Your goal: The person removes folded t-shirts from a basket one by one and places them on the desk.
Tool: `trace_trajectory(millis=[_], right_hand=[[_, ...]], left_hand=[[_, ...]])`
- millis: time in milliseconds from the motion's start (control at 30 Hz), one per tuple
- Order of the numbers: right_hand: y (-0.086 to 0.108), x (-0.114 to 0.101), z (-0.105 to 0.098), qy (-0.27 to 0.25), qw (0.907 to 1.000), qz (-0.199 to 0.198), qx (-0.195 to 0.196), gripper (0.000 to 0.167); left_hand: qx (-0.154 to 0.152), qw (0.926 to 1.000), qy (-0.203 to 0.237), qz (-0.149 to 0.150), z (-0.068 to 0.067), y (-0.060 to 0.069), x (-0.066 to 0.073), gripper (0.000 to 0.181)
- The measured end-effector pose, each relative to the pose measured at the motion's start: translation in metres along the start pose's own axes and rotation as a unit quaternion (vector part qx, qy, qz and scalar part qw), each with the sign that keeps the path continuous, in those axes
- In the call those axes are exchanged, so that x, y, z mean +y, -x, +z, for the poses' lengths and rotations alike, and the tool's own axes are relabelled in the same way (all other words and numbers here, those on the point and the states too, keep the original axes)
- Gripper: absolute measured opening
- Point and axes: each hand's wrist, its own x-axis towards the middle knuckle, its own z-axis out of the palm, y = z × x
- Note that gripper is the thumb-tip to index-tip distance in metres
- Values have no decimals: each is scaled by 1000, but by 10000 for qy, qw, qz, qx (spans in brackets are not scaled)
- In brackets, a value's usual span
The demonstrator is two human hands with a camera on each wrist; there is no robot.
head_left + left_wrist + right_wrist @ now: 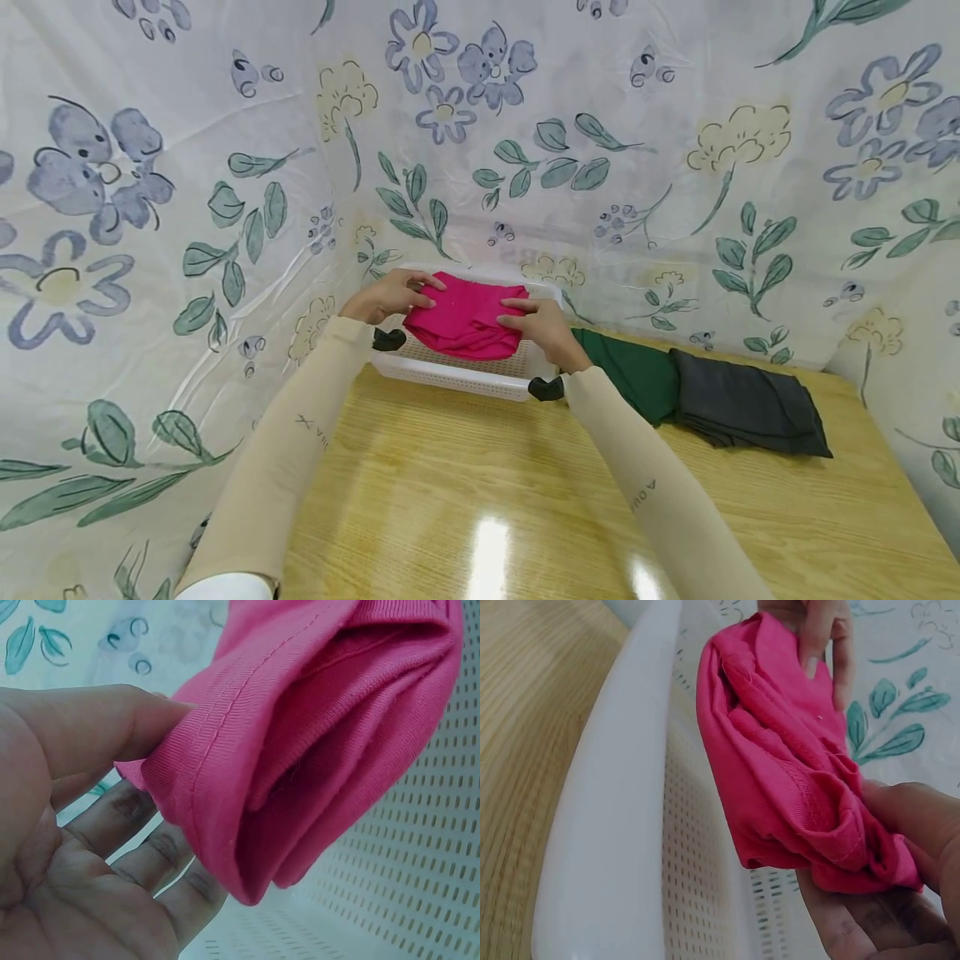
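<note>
A folded pink cloth garment (468,321) is held up over a white perforated plastic basket (450,377). My left hand (392,295) grips its left end; in the left wrist view the thumb lies on one face of the pink cloth (225,742) and the other fingers are behind it. The right hand (546,328) pinches the opposite end. From the right wrist view, stacked folds of the pink garment (780,757) show along its edge, with the basket's wall (607,795) beside it. Only part of the basket's floor is visible beneath the cloth.
To the right of the basket lie a folded dark green cloth (637,371) and a folded dark grey cloth (750,404), touching each other on the wooden table (450,483). A flower-printed white sheet (637,192) hangs behind the table and at both sides.
</note>
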Motion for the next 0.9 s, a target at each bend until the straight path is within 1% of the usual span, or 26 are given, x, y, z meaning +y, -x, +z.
trace_trajectory(millis=[267,500,600,700,900], right_hand=[[4,-2,-11,243,9997,-42,26,43],[13,-4,-30,394,9992,-54,92,44],[17,-4,-38,272,9996,-101,67,45],[23,-4,-46,137,9997,-185,36,46],[37,0,-64,25,9998,-201,64,45]], left_hand=[[-20,9999,82,121,6,2,5,39],[-48,9995,-27,308,15,0,12,38],[-108,9992,65,372,20,1,17,39],[-199,9988,69,445,27,1,22,40],[-260,9973,-93,685,42,-2,28,39]])
